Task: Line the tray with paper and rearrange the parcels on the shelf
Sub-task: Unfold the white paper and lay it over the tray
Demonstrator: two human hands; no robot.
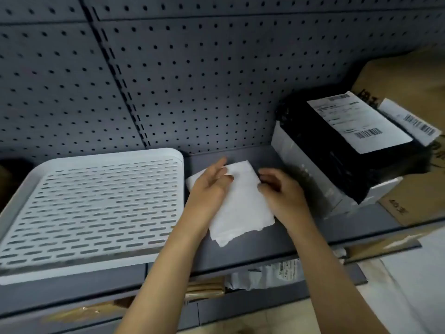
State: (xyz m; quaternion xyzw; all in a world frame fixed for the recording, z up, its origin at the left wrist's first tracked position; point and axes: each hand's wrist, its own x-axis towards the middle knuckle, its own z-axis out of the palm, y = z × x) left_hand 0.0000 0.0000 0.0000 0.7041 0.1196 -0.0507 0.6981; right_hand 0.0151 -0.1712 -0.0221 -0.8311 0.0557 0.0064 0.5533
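Note:
A white slotted tray (pixel 106 162) lies bare on the left of the grey shelf (pixel 252 249). Right of it a folded white paper (pixel 243 208) lies on the shelf. My left hand (pixel 208 189) rests on the paper's left edge with fingers spread over its top corner. My right hand (pixel 281 192) pinches the paper's right edge with curled fingers. A black-wrapped parcel (pixel 356 145) with a white shipping label sits on a white box (pixel 310 174) at the right.
A large brown cardboard box (pixel 414 88) stands at the far right behind the parcels. The grey pegboard (pixel 168 80) backs the shelf. Lower shelves hold white bags (pixel 272 273) and brown packages (pixel 204 289).

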